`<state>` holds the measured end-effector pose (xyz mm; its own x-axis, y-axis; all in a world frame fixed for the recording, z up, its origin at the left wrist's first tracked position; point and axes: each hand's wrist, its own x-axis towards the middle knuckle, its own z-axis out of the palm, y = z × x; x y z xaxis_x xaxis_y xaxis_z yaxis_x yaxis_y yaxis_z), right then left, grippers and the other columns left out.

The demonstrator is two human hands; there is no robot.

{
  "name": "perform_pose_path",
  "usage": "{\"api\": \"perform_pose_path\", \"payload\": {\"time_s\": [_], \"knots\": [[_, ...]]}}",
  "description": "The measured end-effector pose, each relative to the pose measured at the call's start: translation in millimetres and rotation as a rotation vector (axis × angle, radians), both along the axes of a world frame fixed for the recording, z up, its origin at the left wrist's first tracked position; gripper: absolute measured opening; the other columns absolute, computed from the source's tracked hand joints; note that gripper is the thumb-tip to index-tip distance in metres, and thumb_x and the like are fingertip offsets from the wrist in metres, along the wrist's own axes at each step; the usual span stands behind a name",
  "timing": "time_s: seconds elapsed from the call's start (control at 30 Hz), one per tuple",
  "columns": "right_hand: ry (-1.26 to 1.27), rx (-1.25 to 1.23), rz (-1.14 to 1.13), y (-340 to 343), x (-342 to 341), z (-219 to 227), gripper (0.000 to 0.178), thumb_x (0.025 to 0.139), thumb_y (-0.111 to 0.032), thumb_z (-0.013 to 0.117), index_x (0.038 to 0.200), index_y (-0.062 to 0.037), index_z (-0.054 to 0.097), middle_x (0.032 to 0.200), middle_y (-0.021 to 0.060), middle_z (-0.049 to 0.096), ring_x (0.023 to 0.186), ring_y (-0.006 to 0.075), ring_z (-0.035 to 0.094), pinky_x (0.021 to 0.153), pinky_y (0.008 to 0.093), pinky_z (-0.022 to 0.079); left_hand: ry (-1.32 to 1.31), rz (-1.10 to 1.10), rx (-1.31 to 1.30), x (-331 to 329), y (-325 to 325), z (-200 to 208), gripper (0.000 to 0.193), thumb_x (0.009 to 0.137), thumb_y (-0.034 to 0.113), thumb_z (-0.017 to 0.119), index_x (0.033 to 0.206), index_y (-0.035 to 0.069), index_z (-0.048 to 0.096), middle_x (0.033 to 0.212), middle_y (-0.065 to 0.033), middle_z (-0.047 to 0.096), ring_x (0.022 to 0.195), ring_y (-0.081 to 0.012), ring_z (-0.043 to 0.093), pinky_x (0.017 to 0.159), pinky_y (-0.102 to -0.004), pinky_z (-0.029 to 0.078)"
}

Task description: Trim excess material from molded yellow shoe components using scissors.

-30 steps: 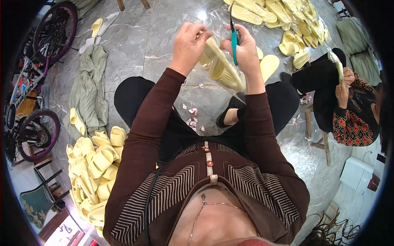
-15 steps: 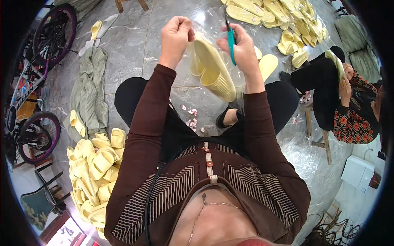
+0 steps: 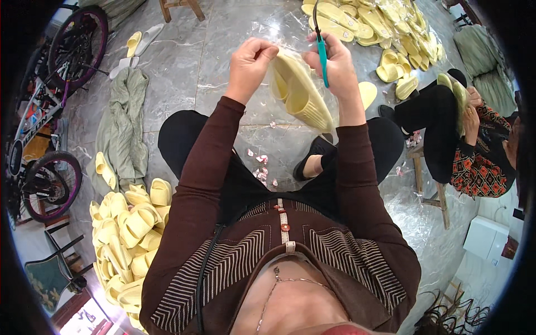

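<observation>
A pair of pale yellow slippers (image 3: 306, 100) hangs tilted in a clear plastic bag (image 3: 273, 92) above the floor between my knees. My left hand (image 3: 249, 66) is closed, pinching the bag's upper edge beside the slippers' upper end. Across the bag, my right hand (image 3: 339, 67) is closed around a tool with a teal handle (image 3: 322, 60) and a thin, dark, curved end pointing away from me; its exact kind is unclear. The right fingertips are close to the bag's upper right side; whether they also grip the film is hard to see.
Loose yellow slippers are heaped (image 3: 131, 234) at my left, with a grey-green cloth (image 3: 123, 123) beyond. Bagged slippers form another pile (image 3: 385, 22) at the far right. A co-worker (image 3: 483, 145) sits at the right holding slippers. A bicycle (image 3: 44, 106) stands at the left.
Both hands and the bagged slippers have shifted slightly right. The slippers have turned a little, and the teal-handled tool's dark end shows more. The co-worker's slippers have tilted.
</observation>
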<state>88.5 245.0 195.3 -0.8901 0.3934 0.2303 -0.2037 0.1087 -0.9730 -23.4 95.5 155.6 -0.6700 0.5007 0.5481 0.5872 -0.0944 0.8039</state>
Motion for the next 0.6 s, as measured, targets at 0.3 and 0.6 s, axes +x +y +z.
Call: {"api": "perform_pose_path", "payload": {"time_s": [0.3, 0.6], "knots": [[-0.044, 0.217, 0.066, 27, 0, 0, 0.032, 0.071, -0.008, 0.069, 0.099, -0.0026, 0.054, 0.077, 0.0001, 0.057, 0.069, 0.0053, 0.052, 0.062, 0.02, 0.043, -0.132, -0.097, 0.063, -29, -15, 24, 0.011, 0.082, 0.011, 0.059, 0.077, 0.001, 0.06, 0.067, 0.0022, 0.054, 0.062, -0.0047, 0.047, 0.055, -0.0203, 0.039], [-0.037, 0.195, 0.015, 54, -11, -3, 0.031, 0.074, -0.008, 0.067, 0.101, -0.0051, 0.051, 0.073, 0.0002, 0.056, 0.063, 0.0051, 0.05, 0.058, 0.0189, 0.041, -0.177, -0.089, -0.083, -35, -15, 52, 0.012, 0.085, 0.013, 0.056, 0.082, 0.002, 0.058, 0.062, 0.0036, 0.051, 0.057, -0.0041, 0.046, 0.051, -0.0205, 0.038]]}}
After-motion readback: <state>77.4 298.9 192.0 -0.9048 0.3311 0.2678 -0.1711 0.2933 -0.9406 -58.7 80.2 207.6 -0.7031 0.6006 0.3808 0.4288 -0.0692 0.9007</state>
